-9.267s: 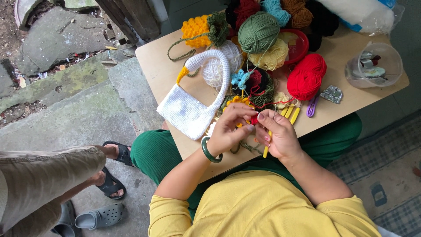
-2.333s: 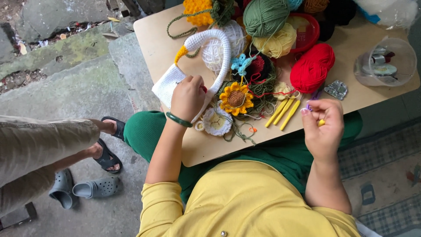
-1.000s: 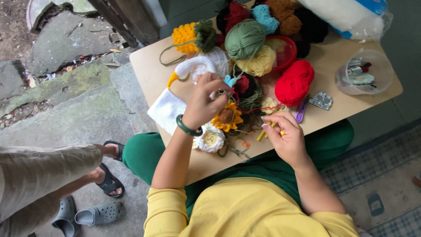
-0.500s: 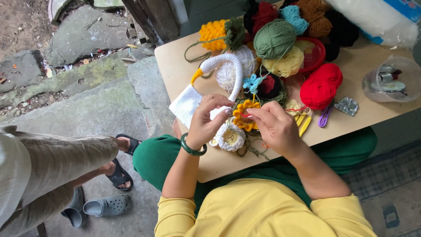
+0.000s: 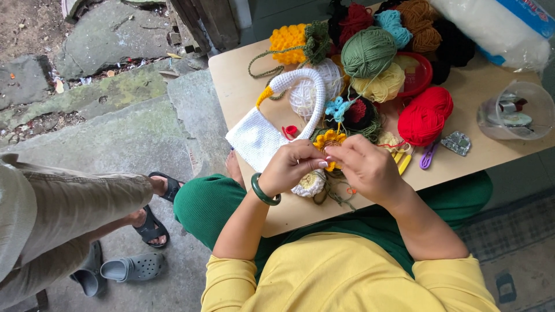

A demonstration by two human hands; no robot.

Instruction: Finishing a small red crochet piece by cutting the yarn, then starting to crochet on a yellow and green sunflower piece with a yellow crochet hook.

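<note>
Since the previous frame, both hands have been drawn together: left hand (image 5: 292, 167) and right hand (image 5: 364, 167) are pinched on the yellow crocheted flower (image 5: 328, 141) above the surface (image 5: 243, 86). Loose yarn (image 5: 338, 196) nearby could be snagged.

One package lay at the table's far right corner: a clear plastic bag (image 5: 491, 26) of white stuffing, long and bulging, with a blue printed band along its upper edge. It ran partly out of view. No signs or screens showed.
</note>
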